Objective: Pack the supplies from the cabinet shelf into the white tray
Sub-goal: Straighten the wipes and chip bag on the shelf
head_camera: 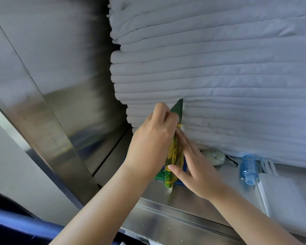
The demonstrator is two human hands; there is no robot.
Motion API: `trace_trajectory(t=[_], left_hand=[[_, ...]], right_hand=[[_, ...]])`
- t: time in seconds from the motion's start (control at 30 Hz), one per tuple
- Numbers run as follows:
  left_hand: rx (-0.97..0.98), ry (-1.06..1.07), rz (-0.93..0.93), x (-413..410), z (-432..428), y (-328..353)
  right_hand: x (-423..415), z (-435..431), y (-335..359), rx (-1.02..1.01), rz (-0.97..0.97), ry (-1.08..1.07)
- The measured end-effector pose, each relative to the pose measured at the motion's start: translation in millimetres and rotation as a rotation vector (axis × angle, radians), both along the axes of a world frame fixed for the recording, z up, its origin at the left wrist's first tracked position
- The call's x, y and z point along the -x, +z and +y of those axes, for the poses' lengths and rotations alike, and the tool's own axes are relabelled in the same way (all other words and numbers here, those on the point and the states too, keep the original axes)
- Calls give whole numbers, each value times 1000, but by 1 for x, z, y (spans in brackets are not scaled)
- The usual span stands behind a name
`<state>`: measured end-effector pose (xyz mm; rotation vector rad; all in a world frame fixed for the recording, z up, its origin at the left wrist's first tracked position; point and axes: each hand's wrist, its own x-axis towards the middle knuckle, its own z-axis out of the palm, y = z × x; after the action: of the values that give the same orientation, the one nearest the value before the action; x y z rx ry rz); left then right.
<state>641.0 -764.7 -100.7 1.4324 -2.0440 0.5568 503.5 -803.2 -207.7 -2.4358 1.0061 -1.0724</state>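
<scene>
— What is staying out of sight here?

— The far sides of the packets [175,156] are hiding between the two hands, so I cannot tell how many there are. A blue one [184,167] is only peeking out low behind the green and yellow ones. At the right edge a white flat thing [286,197] is being cut off by the frame, and I cannot say whether it is the tray. The print on the packets is too blurred to read.

— And what is lying around them?

— A tall stack of folded white linen [219,76] is filling the back of the steel shelf [193,200] and is pressing right against the packets' upper corner. Beside the right wrist a round pale object [214,157] is lying at the foot of the stack, with a small black item [232,161] next to it. Further right, a clear bluish bottle [248,169] is lying on its side. The cabinet's steel side wall [60,85] is rising on the left.

— What are the hands doing?

— The left hand [152,138] is gripping the packets near the top, fingers curled over their upper edge. The right hand [196,172] is holding them lower down, straight fingers lying along the far face and the thumb crossing the near edge. The packets are standing upright on the shelf, clamped between both hands.
</scene>
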Motion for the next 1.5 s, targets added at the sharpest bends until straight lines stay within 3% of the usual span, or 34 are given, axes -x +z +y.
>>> trace_trajectory(t=[0.13,0.43,0.87,1.33,1.5], left_hand=[[-89,92,-182,-22,-3,-19],[-68,209,-117,-48,4,-38],[-189,314,48,-66,8,-79],[-298,356,105,-71,15,-119],[-372,446,-5,-72,15,-129]], right_hand=[[-7,-3,-9,19,61,13],[-10,-9,-24,-36,276,10],[-5,-15,-26,15,525,-41],[7,-21,-31,28,553,-24],[11,-22,-29,30,562,-8]])
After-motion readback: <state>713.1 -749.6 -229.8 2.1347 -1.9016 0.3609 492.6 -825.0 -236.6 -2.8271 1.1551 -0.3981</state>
